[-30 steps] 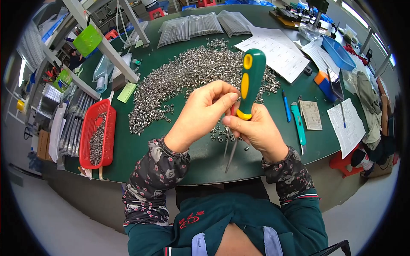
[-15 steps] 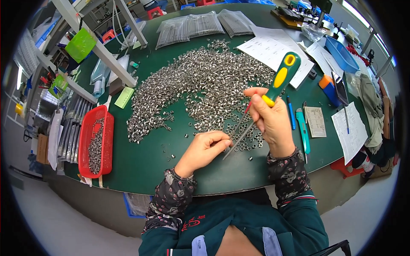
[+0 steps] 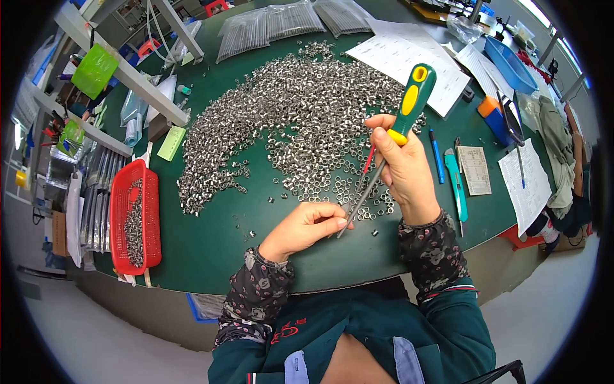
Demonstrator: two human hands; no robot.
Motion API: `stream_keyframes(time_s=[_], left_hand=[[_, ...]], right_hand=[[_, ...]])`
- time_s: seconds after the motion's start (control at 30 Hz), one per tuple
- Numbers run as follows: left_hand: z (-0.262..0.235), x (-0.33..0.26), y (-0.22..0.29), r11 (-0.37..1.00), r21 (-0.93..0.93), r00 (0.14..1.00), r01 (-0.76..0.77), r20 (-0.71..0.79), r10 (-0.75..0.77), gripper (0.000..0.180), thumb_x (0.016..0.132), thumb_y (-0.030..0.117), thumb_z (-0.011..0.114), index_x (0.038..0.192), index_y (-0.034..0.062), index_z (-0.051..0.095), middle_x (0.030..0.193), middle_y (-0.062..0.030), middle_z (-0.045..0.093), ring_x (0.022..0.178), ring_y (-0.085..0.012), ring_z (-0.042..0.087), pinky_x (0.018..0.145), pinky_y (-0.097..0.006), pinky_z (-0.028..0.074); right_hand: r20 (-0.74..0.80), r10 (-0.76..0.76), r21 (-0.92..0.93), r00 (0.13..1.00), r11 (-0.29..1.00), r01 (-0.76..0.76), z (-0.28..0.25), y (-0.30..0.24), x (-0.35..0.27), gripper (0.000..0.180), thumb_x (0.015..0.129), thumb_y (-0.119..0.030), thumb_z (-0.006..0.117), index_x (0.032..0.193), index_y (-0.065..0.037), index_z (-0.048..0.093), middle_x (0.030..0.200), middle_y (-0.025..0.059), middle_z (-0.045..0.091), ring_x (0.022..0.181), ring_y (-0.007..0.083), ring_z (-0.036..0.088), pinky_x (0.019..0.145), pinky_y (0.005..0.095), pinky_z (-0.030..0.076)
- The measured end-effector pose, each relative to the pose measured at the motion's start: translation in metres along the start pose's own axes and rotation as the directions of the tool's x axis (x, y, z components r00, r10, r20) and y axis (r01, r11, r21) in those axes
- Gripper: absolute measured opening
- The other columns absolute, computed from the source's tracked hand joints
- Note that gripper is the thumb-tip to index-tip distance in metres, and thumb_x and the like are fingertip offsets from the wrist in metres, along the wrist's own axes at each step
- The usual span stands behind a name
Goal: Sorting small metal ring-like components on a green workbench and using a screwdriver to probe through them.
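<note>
My right hand [image 3: 406, 169] grips a screwdriver [image 3: 409, 102] with a green and yellow handle, its metal shaft slanting down and left to a tip near my left fingers. A thin red rod sits in the same hand beside the shaft. My left hand [image 3: 307, 225] rests on the green mat, fingertips pinched together at the shaft's tip, seemingly on a small metal ring; the ring itself is too small to make out. A large heap of small silver rings [image 3: 300, 115] spreads over the green table [image 3: 211, 237] beyond both hands.
A red basket [image 3: 133, 221] with more metal parts stands at the left edge. Paper sheets [image 3: 409, 54], a blue pen [image 3: 437, 157], a teal utility knife [image 3: 456, 185] and a blue tray [image 3: 508, 64] lie to the right. Clear plastic bags [image 3: 268, 29] are at the back.
The hands, together a second ago, parted. My left hand dropped to the mat and pinched at the rings. My right hand has tilted the screwdriver so its tip meets the left fingers.
</note>
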State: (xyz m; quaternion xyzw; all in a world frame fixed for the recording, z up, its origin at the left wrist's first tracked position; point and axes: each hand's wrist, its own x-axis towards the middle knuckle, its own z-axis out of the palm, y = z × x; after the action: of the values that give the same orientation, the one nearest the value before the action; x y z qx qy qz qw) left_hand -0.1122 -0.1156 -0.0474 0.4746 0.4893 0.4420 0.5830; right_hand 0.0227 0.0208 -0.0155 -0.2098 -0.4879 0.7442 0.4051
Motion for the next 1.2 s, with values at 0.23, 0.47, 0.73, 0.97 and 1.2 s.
stream_keyframes(time_s=[0.23,0.47,0.73,0.97,1.2], left_hand=[[0.0,-0.003,-0.002,0.974,0.202,0.991,-0.099,-0.068,0.115,0.015,0.086,0.013,0.054,0.081,-0.0005,0.058,0.07,0.0008,0.052,0.064,-0.0055,0.044,0.057,-0.022,0.037],[-0.005,-0.007,-0.006,0.99,0.124,0.994,-0.067,-0.074,0.077,0.016,0.087,0.013,0.053,0.083,-0.0004,0.059,0.073,0.0011,0.051,0.067,-0.0064,0.046,0.061,-0.021,0.037],[-0.012,-0.009,-0.015,0.879,-0.472,0.966,-0.065,-0.251,-0.063,0.021,0.09,0.017,0.051,0.099,-0.0003,0.06,0.071,0.0036,0.047,0.055,-0.0005,0.037,0.044,-0.014,0.027],[-0.01,-0.005,-0.016,0.76,-0.635,0.959,-0.138,-0.279,-0.059,0.021,0.092,0.015,0.047,0.108,0.0019,0.053,0.074,-0.0018,0.053,0.049,-0.0012,0.035,0.039,-0.013,0.028],[-0.013,-0.003,-0.026,0.714,-0.668,0.959,-0.21,-0.281,0.019,0.011,0.091,0.014,0.048,0.098,0.0053,0.051,0.078,-0.0061,0.058,0.049,-0.0015,0.036,0.038,-0.013,0.028]], right_hand=[[0.061,0.119,0.104,0.991,0.987,-0.125,-0.002,0.002,-0.003,0.021,0.084,-0.015,0.06,0.098,-0.001,0.055,0.071,-0.0017,0.052,0.041,0.001,0.04,0.032,0.0138,0.031],[0.241,0.207,-0.11,0.948,0.976,-0.185,-0.009,0.005,-0.008,0.011,0.083,-0.009,0.059,0.086,0.0,0.055,0.07,0.005,0.058,0.052,0.0077,0.056,0.043,0.0179,0.047],[0.107,-0.03,-0.159,0.994,0.986,0.047,-0.011,0.008,-0.014,0.009,0.086,-0.01,0.055,0.089,-0.002,0.052,0.077,0.009,0.062,0.065,0.0104,0.06,0.058,0.0208,0.05],[0.029,-0.179,-0.126,0.983,0.975,0.181,-0.003,0.012,-0.02,0.012,0.088,-0.013,0.055,0.088,-0.002,0.049,0.08,0.0093,0.062,0.07,0.0111,0.06,0.063,0.0219,0.05],[0.024,-0.22,-0.104,0.975,0.97,0.221,-0.001,0.016,-0.02,0.011,0.088,-0.011,0.054,0.089,-0.002,0.049,0.081,0.0091,0.06,0.07,0.0114,0.059,0.064,0.0223,0.051]])
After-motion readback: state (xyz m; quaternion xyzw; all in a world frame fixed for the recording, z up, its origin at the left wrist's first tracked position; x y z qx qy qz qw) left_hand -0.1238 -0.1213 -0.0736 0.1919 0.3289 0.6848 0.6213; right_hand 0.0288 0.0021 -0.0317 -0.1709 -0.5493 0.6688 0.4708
